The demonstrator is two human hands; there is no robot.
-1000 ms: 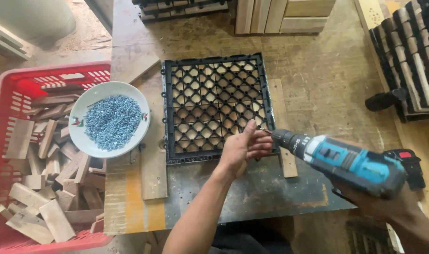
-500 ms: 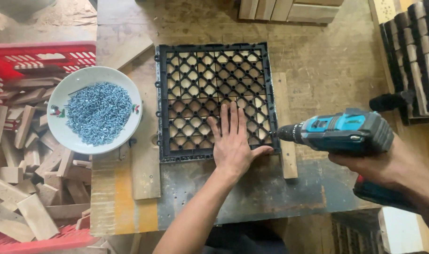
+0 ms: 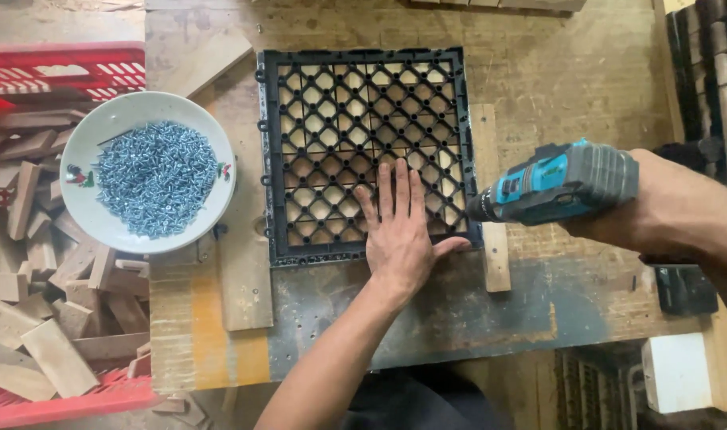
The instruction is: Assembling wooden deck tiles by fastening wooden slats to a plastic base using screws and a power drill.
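A black plastic lattice tile (image 3: 339, 119) lies flat on the wooden workbench (image 3: 586, 64), with wood showing through its holes. My left hand (image 3: 399, 231) rests palm down on the tile's lower right part, fingers spread. My right hand (image 3: 658, 207) grips a blue and grey cordless drill (image 3: 558, 183), its nose pointing left at the tile's right edge. A white bowl (image 3: 100, 231) full of small silver screws (image 3: 156, 177) sits left of the tile.
A red crate (image 3: 60, 68) of short wooden offcuts (image 3: 37, 318) stands at the left. Wooden guide strips (image 3: 244, 271) border the tile's left and right sides. Stacked tiles (image 3: 710, 72) stand at the far right.
My left hand has gone from a loose curl at the tile's front edge to lying flat on it. The drill has swung level at the tile's right edge. The view has shifted.
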